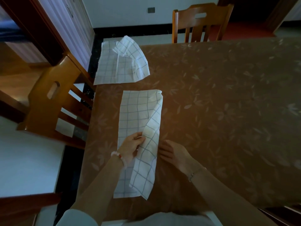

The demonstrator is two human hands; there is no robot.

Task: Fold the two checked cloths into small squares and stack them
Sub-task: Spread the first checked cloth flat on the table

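Observation:
A white cloth with grey checks (136, 115) lies as a long strip on the table in front of me, its right layer lifted and turned over. My left hand (131, 148) pinches that loose edge near the strip's middle. My right hand (172, 152) rests on the table just right of the strip, fingers spread, touching or nearly touching the cloth's right edge. A second checked cloth (120, 66) lies crumpled and partly folded at the table's far left corner, hanging over the edge.
The table (211, 103) has a brown leaf-patterned cover. One wooden chair (53, 101) stands at the left side, another (200, 22) at the far end. The table's left edge runs close to both cloths.

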